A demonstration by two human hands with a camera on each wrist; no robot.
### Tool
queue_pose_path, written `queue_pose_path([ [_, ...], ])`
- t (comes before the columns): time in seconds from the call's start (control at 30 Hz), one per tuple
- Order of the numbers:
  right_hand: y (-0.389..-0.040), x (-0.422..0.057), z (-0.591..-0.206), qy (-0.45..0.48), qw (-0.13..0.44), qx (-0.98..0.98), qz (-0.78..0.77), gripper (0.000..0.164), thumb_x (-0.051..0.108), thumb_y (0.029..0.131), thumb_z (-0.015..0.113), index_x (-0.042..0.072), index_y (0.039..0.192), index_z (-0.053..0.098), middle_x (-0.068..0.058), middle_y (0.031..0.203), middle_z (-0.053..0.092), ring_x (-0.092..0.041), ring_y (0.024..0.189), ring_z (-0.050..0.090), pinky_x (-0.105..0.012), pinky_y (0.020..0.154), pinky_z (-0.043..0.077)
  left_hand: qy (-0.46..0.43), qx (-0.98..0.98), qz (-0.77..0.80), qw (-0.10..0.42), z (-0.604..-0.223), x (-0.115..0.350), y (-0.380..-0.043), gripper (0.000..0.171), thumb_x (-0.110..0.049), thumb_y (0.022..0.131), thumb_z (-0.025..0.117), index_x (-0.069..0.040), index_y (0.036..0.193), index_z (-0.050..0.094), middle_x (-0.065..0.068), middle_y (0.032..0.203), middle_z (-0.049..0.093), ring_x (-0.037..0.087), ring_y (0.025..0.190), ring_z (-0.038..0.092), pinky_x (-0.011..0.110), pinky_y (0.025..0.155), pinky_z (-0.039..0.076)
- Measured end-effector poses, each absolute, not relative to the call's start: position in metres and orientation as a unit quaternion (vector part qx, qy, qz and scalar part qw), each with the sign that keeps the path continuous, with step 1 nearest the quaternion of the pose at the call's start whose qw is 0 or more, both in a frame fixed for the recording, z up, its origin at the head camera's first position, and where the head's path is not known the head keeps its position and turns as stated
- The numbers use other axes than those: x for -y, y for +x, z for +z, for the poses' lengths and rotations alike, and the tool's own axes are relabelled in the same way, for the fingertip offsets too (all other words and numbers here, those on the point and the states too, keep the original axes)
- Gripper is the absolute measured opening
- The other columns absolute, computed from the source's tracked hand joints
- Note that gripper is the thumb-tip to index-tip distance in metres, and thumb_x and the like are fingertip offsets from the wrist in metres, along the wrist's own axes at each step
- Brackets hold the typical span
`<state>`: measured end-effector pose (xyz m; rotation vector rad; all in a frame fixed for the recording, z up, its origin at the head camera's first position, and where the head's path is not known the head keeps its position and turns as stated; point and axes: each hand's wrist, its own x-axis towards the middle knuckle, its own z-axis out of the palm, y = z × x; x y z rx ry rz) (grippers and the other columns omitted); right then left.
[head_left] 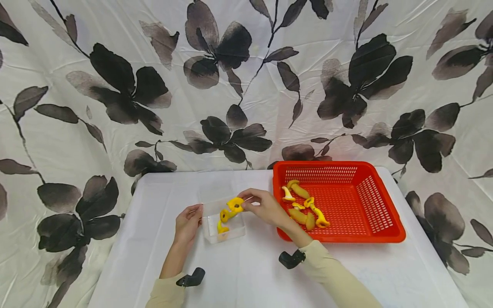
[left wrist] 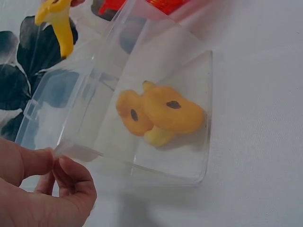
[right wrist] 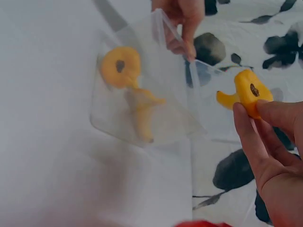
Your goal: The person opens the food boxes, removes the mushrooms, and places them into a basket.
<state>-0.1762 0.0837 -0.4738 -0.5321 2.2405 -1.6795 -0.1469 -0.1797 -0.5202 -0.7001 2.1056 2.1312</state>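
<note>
My right hand (head_left: 265, 208) pinches a yellow mushroom (right wrist: 246, 87) with a dark spot on its cap, holding it at the upper right of a clear plastic box (head_left: 211, 238). Thumb and fingertips of my left hand (head_left: 186, 226) grip the box at its left edge, where the clear lid (left wrist: 49, 101) hangs open. Two yellow mushrooms lie inside: one with a broad, dark-spotted cap (left wrist: 184, 116), the other, smaller cap (left wrist: 128, 111) against it. Through the box wall in the right wrist view, a slim stem (right wrist: 144, 125) shows below the round cap (right wrist: 120, 66).
A red perforated basket (head_left: 379, 209) stands to the right of the box. At its left end lie several mushrooms, some yellow (head_left: 319, 217) and some brownish (head_left: 301, 190). White cloth covers the table (head_left: 246, 278), and a floral curtain (head_left: 246, 98) hangs behind it.
</note>
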Motion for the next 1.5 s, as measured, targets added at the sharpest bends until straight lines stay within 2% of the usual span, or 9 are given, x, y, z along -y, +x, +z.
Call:
queue_pose_path([
  [0.2,-0.176,-0.105,-0.470,-0.145,0.125,-0.774,-0.604,0.029,0.009,0.098,0.070,0.005,0.126,0.069,-0.012,0.123,0.069,-0.028,0.109,0.068,-0.036,0.092,0.058,-0.232,-0.682,0.692,0.034,-0.518,0.180,-0.147,0.033,-0.008,0.104,0.061,0.010,0.132,0.056,0.000,0.097,0.064,0.007,0.080,0.057,0.016,0.070,0.049],
  [0.53,-0.171,-0.147,-0.468,-0.090,0.068,-0.766,-0.633,0.029,0.012,0.096,0.074,0.009,0.125,0.069,-0.010,0.123,0.066,-0.025,0.109,0.067,-0.028,0.091,0.057,-0.229,-0.680,0.696,0.040,-0.521,0.182,-0.146,0.034,-0.009,0.104,0.060,0.009,0.133,0.055,0.000,0.098,0.064,0.009,0.084,0.057,0.016,0.071,0.049],
  [0.77,-0.167,-0.176,-0.478,-0.079,0.033,-0.748,-0.658,0.031,0.008,0.096,0.073,0.001,0.126,0.066,-0.019,0.123,0.067,-0.033,0.109,0.067,-0.026,0.087,0.058,-0.228,-0.677,0.698,0.037,-0.524,0.184,-0.147,0.036,-0.010,0.104,0.060,0.010,0.134,0.054,-0.002,0.094,0.064,0.007,0.080,0.057,0.015,0.069,0.049],
  [0.87,-0.165,-0.187,-0.484,-0.066,0.025,-0.758,-0.649,0.032,0.009,0.097,0.072,0.000,0.128,0.065,-0.019,0.126,0.065,-0.036,0.112,0.065,-0.027,0.087,0.058,-0.228,-0.678,0.698,0.035,-0.524,0.183,-0.146,0.036,-0.011,0.104,0.061,0.009,0.133,0.055,-0.002,0.094,0.063,0.007,0.081,0.057,0.016,0.070,0.050],
  [1.17,-0.163,-0.219,-0.506,-0.023,0.024,-0.789,-0.614,0.033,0.003,0.098,0.069,-0.003,0.129,0.062,-0.023,0.131,0.061,-0.038,0.116,0.063,-0.020,0.089,0.055,-0.230,-0.685,0.691,0.032,-0.523,0.181,-0.147,0.034,-0.011,0.104,0.061,0.009,0.132,0.057,0.007,0.105,0.064,0.013,0.087,0.058,0.015,0.070,0.049],
  [1.5,-0.164,-0.239,-0.516,-0.009,0.037,-0.868,-0.496,0.027,-0.002,0.097,0.067,-0.003,0.125,0.064,-0.024,0.119,0.067,-0.040,0.112,0.067,-0.039,0.087,0.059,-0.233,-0.685,0.689,0.042,-0.523,0.181,-0.148,0.034,-0.011,0.105,0.060,0.008,0.133,0.056,0.008,0.108,0.063,0.013,0.089,0.058,0.015,0.070,0.049],
])
